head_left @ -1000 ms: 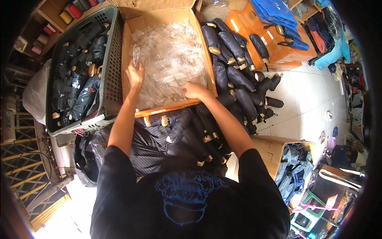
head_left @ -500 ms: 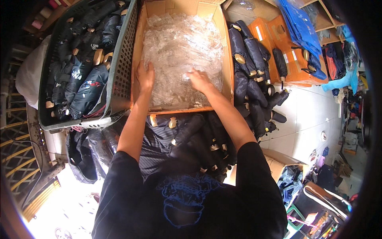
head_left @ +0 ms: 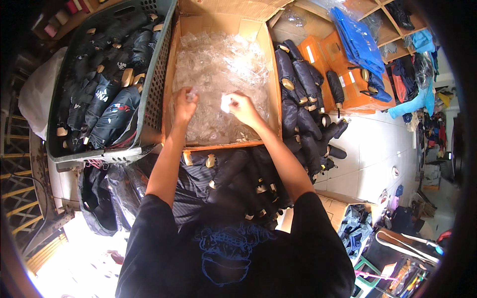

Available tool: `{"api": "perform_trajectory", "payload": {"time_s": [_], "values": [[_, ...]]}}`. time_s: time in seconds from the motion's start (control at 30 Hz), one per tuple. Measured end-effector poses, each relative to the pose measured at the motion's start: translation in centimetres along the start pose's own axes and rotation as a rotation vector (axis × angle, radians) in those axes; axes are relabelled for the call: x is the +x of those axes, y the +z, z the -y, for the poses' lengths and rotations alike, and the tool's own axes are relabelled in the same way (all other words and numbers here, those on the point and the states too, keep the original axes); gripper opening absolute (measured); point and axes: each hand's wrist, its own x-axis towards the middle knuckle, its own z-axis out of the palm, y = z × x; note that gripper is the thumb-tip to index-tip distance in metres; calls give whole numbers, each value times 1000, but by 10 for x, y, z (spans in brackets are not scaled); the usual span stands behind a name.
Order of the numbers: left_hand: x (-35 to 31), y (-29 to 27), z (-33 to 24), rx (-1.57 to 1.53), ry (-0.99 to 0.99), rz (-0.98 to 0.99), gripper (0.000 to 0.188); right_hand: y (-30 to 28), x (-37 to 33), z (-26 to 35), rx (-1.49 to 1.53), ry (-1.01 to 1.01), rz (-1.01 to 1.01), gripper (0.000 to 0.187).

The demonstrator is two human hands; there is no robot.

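Note:
A cardboard box in front of me is filled with crumpled clear plastic wrappers. Over the left part of the plastic, my left hand is closed, its fingertips pinching a bit of clear plastic. My right hand is curled closed above the middle of the box. Between its thumb and fingers shows a small bright white piece; glare hides whether it is plastic too. The hands are apart, with plastic between them.
A dark perforated crate of folded umbrellas stands left. More black umbrellas lie right of the box and below it. Orange boxes and blue plastic sheeting are at upper right. Another cardboard box stands at lower right.
My left hand has lifted from the box's left side and closed on a bit of plastic. The right hand has shifted slightly left and now holds a white piece. The view has shifted slightly.

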Motion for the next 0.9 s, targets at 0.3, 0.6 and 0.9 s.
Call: {"api": "perform_trajectory", "payload": {"time_s": [0.3, 0.6, 0.9], "values": [[-78, -45, -97, -665, -203, 571, 58, -49, -74, 56, 850, -167, -193, 11], [-177, -101, -128, -428, 77, 416, 33, 3, -70, 94, 1341, -163, 217, 8], [-222, -207, -138, -410, -58, 160, 32, 44, -62, 139, 1099, -160, 366, 10]]}}
